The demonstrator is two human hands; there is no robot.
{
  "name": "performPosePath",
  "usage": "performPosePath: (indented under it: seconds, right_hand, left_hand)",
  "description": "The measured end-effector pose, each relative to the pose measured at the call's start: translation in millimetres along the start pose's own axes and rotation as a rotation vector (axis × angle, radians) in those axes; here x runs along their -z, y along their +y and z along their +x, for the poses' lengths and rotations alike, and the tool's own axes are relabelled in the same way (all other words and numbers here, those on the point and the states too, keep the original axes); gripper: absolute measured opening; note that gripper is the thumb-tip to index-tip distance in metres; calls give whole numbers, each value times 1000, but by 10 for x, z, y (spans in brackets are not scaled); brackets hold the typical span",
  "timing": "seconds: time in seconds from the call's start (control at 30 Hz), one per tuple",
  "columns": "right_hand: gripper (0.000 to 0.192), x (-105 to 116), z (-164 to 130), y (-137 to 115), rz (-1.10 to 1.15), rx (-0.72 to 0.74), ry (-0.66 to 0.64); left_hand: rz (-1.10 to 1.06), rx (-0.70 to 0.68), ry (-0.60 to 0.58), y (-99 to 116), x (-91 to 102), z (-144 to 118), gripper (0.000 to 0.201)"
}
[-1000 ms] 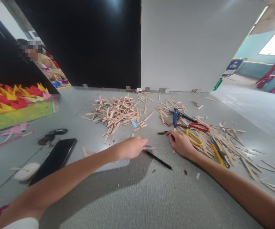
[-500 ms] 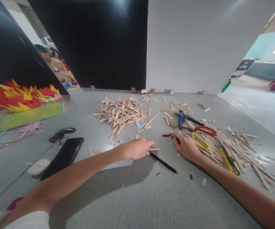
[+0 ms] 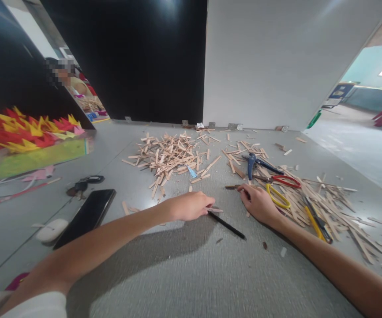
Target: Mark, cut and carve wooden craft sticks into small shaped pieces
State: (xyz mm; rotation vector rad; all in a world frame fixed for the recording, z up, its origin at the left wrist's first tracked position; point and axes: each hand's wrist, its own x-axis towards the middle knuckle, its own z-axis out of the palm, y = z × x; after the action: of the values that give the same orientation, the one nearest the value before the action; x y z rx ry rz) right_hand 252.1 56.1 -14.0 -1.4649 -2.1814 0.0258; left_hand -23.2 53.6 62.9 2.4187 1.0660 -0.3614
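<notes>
My left hand (image 3: 194, 206) is closed in a pinch on a small wooden stick (image 3: 216, 210), whose end points right, just above the table. Below it lies a thin black rod (image 3: 229, 226), its upper end close to my fingertips. My right hand (image 3: 257, 201) rests on the table with curled fingers. At its fingertips a thin dark and tan strip (image 3: 232, 187) sticks out to the left; its kind and the rest of it are hidden. A yellow scissor handle (image 3: 279, 196) loops out beside the back of that hand.
Behind my hands spreads a heap of short wooden sticks (image 3: 169, 154). Blue-handled cutters (image 3: 251, 164), a red handle (image 3: 286, 181), a yellow cutter knife (image 3: 315, 218) and longer sticks (image 3: 359, 234) lie right. Left are a phone (image 3: 87, 216), keys (image 3: 81, 185) and folded paper (image 3: 28, 132). Panels stand behind.
The stick in my left hand has tilted slightly, its free end dipping a little. My right hand has stayed in place. The view has shifted very slightly.
</notes>
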Motion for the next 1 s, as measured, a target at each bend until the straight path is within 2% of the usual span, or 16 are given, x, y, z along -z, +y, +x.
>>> performPosePath:
  seconds: [1.0]
  right_hand:
    - [24, 9, 0, 0, 8, 6, -8]
  left_hand:
    - [-13, -2, -6, 10, 18, -14, 10]
